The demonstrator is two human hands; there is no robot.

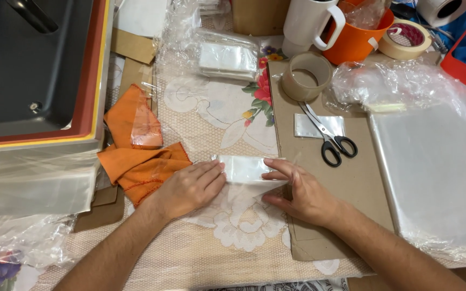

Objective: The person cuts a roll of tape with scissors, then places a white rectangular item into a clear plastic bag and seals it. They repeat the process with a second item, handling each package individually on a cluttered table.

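While both hands press flat, the small clear bag lies mid-desk on the lace cloth | left hand open, palm down on its 9 o'clock end | right hand open, fingertips pinning 3 o'clock | scissors at 2 o'clock | smoothing outward evenly would likely keep creases out.

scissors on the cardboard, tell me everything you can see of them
The scissors have black plastic loop handles and plain steel blades. They lie flat and shut on the brown cardboard sheet, blades pointing up-left toward the roll of brown tape, handles toward the lower right. They rest across a small clear plastic packet. Neither hand touches them; the right hand is nearest.
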